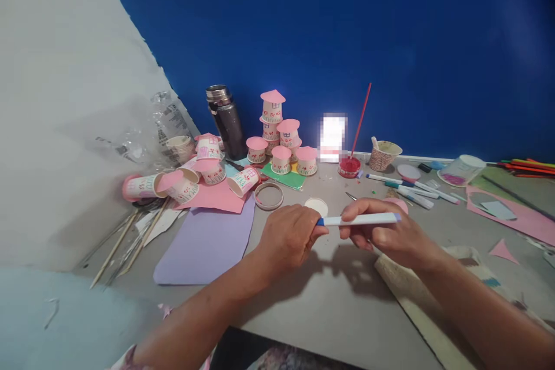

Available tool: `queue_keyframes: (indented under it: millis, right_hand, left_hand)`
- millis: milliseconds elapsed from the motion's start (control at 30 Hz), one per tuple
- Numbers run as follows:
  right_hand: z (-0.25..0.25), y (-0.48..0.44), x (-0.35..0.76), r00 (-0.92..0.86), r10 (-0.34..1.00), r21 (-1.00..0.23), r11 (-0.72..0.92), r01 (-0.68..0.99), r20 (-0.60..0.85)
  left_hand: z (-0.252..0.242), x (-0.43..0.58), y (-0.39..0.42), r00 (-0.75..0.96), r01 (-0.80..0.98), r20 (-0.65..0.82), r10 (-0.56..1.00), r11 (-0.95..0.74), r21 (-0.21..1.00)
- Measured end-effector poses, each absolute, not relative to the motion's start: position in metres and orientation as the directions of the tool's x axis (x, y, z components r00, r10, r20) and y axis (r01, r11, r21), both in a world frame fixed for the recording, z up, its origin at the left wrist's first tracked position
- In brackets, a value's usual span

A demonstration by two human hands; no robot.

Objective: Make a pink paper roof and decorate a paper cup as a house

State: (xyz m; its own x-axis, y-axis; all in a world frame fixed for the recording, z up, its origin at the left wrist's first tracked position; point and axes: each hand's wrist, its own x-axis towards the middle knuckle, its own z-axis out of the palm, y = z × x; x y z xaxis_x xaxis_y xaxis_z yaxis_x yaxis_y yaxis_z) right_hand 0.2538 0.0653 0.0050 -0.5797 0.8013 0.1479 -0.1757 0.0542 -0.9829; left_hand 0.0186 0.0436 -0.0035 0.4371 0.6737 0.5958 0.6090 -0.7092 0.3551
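A white felt-tip marker (pixel 362 219) with a blue end lies level between my two hands above the table. My left hand (pixel 288 237) is closed, its thumb and fingers pinching the marker's blue end. My right hand (pixel 385 228) is closed around the white barrel, with the violet-tipped end pointing right. Just behind the hands are a white round disc (pixel 316 207) and a roll of tape (pixel 269 196). A thin pointed metal tip (pixel 351 196) shows beside my right fingers; the rest of it is hidden.
Decorated paper cups with pink roofs (pixel 273 110) stand stacked at the back, near a dark flask (pixel 228 127). Purple foam sheet (pixel 203 248) lies left. Several markers (pixel 411 185), a red paint pot (pixel 349 167) with a brush and a patterned cup (pixel 385 156) are right.
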Motion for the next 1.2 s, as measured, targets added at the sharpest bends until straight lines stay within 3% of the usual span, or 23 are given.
queue_keyframes:
  millis: [67,167,267,333,433,533,600,700,767,900,967,1067,1200]
  right_hand:
    - [0.000,0.058,0.240,-0.476,0.865,-0.984,0.105,-0.143,0.161]
    - [0.002,0.063,0.238,-0.336,0.935,-0.989,0.074,-0.126,0.112]
    - [0.010,0.092,0.260,0.017,0.997,-0.918,0.079,-0.388,0.078]
    - [0.011,0.112,0.275,0.119,0.992,-0.839,0.103,-0.535,0.047]
    - [0.004,0.125,0.278,0.113,0.991,-0.814,0.011,-0.580,-0.068]
    - [-0.007,0.121,0.266,0.027,0.994,-0.833,-0.077,-0.547,-0.110]
    - [-0.012,0.118,0.261,0.000,0.994,-0.834,-0.091,-0.544,-0.108]
    - [-0.013,0.117,0.260,-0.005,0.994,-0.831,-0.094,-0.549,-0.109]
    - [-0.012,0.118,0.262,-0.012,0.994,-0.829,-0.097,-0.551,-0.109]
    - [-0.010,0.119,0.263,-0.038,0.994,-0.831,-0.103,-0.547,-0.098]
    - [-0.009,0.117,0.262,-0.050,0.994,-0.832,-0.106,-0.545,-0.094]
    - [-0.007,0.107,0.257,-0.054,0.998,-0.857,-0.065,-0.511,-0.043]
    - [-0.006,0.085,0.251,-0.049,0.991,-0.951,0.105,-0.291,0.125]
  left_hand:
    - [-0.003,0.018,0.041,0.501,0.635,0.551,0.667,-0.716,0.290]
    - [0.000,0.003,0.033,0.470,0.702,0.431,0.770,-0.622,0.346]
    - [0.002,-0.025,0.026,0.174,0.812,0.269,0.947,-0.292,0.505]
    - [-0.002,-0.039,0.025,0.080,0.832,0.186,0.979,-0.169,0.529]
    - [-0.013,-0.041,0.030,0.186,0.849,0.126,0.974,-0.224,0.479]
    - [-0.021,-0.025,0.039,0.189,0.818,0.268,0.945,-0.302,0.490]
    - [-0.021,-0.011,0.045,0.144,0.736,0.256,0.956,-0.276,0.618]
    - [-0.016,0.010,0.054,0.125,0.553,0.058,0.991,-0.118,0.825]
    - [-0.016,0.022,0.062,0.135,0.465,-0.017,0.991,-0.048,0.884]
    - [-0.018,0.033,0.078,0.152,0.331,-0.017,0.988,-0.035,0.943]
    - [-0.017,0.032,0.083,0.139,0.175,-0.037,0.990,0.012,0.984]
    - [-0.014,0.026,0.086,0.163,-0.193,-0.176,0.971,0.206,0.959]
    - [-0.015,0.022,0.081,0.317,-0.499,-0.318,0.893,0.442,0.745]
